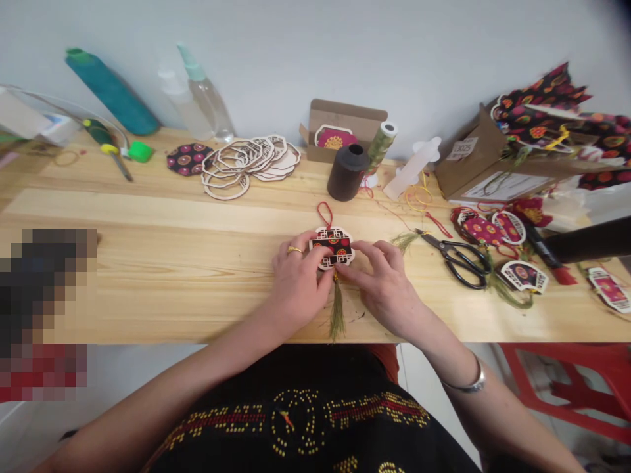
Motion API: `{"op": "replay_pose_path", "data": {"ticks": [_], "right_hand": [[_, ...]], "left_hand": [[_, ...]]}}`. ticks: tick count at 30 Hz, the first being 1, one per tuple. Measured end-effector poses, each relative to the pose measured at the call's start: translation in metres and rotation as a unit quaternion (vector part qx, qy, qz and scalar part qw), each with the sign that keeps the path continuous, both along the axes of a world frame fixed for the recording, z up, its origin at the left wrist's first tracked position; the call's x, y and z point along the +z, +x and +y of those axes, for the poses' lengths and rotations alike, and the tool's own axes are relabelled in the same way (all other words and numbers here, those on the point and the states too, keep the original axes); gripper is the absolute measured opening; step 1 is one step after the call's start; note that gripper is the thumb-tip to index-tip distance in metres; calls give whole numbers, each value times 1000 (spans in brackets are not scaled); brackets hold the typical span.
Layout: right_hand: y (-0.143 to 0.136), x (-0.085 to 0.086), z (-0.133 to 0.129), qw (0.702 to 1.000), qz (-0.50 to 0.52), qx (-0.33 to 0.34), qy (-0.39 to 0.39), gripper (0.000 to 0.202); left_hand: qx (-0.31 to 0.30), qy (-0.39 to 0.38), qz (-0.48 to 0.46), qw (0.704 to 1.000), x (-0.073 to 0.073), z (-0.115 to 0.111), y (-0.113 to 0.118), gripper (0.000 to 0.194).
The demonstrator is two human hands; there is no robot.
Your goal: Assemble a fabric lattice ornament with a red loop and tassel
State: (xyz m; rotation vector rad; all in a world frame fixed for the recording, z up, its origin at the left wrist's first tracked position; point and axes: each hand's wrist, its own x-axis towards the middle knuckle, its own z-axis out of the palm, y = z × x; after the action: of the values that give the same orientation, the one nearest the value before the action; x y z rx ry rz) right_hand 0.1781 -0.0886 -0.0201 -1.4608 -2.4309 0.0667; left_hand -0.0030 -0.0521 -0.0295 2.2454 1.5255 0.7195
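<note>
Both hands meet at a tasselled ornament near the table's front edge. It has a pale lattice frame over dark patterned fabric, a red cord loop at the top and an olive-green tassel hanging below. My left hand grips its left side, the thumb lying near its lower edge and fingers across its face. My right hand pinches the right and lower right rim between thumb and fingers. Black-handled scissors lie to the right of my right hand, beside a loose green tassel.
Stacked lattice frames, a black thread spool and a small cardboard box stand along the back. Finished ornaments and a carton of fabric occupy the right. A screwdriver lies at left; a red stool stands below.
</note>
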Motion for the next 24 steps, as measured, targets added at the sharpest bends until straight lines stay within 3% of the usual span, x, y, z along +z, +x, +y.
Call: {"op": "replay_pose_path", "data": {"ticks": [9, 24], "right_hand": [[0, -1, -1, 999, 33, -9, -21, 61], [0, 0, -5, 999, 41, -11, -5, 49]], "left_hand": [[3, -6, 0, 1000, 1, 0, 0, 18], [-10, -6, -6, 1000, 1, 0, -2, 19]]}}
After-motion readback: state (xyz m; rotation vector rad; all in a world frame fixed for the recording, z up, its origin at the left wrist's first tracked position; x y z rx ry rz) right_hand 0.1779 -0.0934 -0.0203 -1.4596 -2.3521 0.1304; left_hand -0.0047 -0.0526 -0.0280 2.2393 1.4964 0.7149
